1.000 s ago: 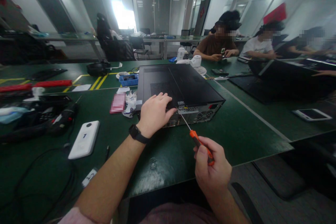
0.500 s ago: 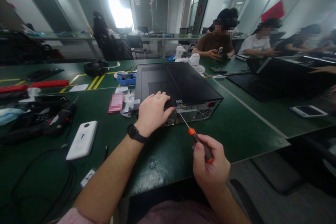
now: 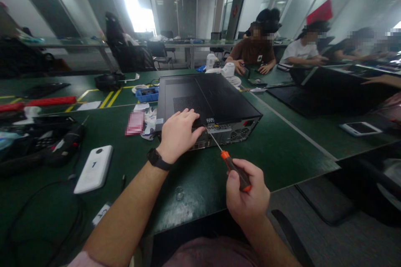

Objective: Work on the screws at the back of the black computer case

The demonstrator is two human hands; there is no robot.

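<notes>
A black desktop computer case [image 3: 216, 94] lies flat on the green table, its rear panel with ports and a round fan grille facing me. My left hand [image 3: 179, 134] rests on the case's near top edge, fingers stretched out over the lid and thumb near the rear edge. In my right hand [image 3: 249, 192] is a screwdriver [image 3: 236, 170] with a dark and orange handle, its shaft pointing up and left. The screwdriver's tip meets the rear edge of the case beside my left thumb. Whether it sits in a screw is too small to tell.
A white phone-like device [image 3: 94, 169] and cables lie at left, near a cluttered tool pile [image 3: 53, 137]. Left of the case are a blue tray [image 3: 147, 94] and a pink packet [image 3: 135, 123]. Another phone [image 3: 361, 128] lies at right. Several people sit across the table.
The whole view has shifted slightly, so things appear a little further left. Both hands and the screwdriver keep their places at the case. A person across has moved their hands apart.
</notes>
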